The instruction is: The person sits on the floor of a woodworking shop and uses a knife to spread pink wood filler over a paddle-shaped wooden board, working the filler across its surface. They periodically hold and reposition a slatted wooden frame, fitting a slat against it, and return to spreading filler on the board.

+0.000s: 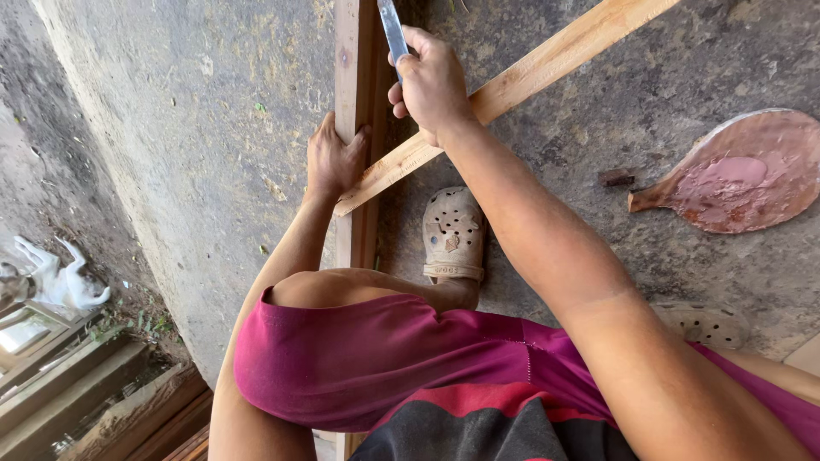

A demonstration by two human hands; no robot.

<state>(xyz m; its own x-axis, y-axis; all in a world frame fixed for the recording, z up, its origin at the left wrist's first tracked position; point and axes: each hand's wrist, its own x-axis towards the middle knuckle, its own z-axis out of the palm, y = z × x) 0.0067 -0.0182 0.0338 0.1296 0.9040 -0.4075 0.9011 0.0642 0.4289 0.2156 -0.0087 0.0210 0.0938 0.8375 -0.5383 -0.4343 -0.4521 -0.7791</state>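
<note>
1. Pale wood strip (530, 72) lies slanted across an upright darker plank (359, 77) on concrete floor (205, 111).
2. R hand (431, 85) fisted round a grey flat tool (392, 30), just above the strip where the two cross.
3. L hand (333, 158), fingers spread, presses plank beside strip's lower end, prob. to steady it.
4. Below strip: perforated tan clog (453, 235); to its right, a reddish paddle-shaped board (739, 171). No labels visible.

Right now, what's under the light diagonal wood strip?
The light diagonal strip crosses over a darker upright board on the concrete floor. The left hand presses beside the crossing; the right hand covers the crossing itself.
</note>
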